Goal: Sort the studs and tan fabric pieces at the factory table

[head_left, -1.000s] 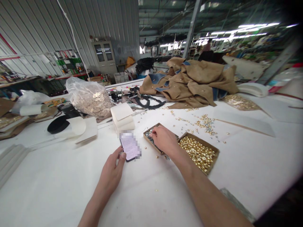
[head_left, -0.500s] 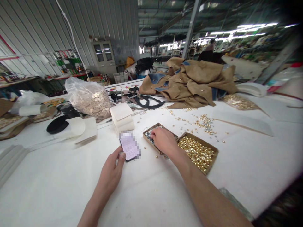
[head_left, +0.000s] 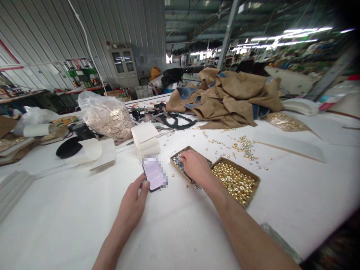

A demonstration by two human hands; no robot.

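Note:
My left hand [head_left: 135, 197] grips the lower left edge of a smartphone [head_left: 154, 176], its thumb near the bottom corner. The screen is lit and partly pixelated. My right hand [head_left: 194, 164] reaches into a cardboard box [head_left: 194, 182] of small silver metal fasteners [head_left: 177, 160]. Its fingers are drawn together among the pieces, and whatever lies between them is too small to make out. Against that box stands a second cardboard box [head_left: 258, 183], full of gold-coloured metal fasteners [head_left: 233, 180]; my right forearm covers its near left corner.
Loose gold and silver fasteners [head_left: 244, 146] are scattered behind the boxes on the white table [head_left: 174, 240]. Brown fabric pieces [head_left: 233, 95] are heaped at the back. A plastic bag of beige pieces [head_left: 108, 118], a cream roll [head_left: 145, 138] and a black roll [head_left: 69, 147] stand left.
Both hands stay almost where they were, on the phone and in the box of silver fasteners. The whole view has shifted very slightly.

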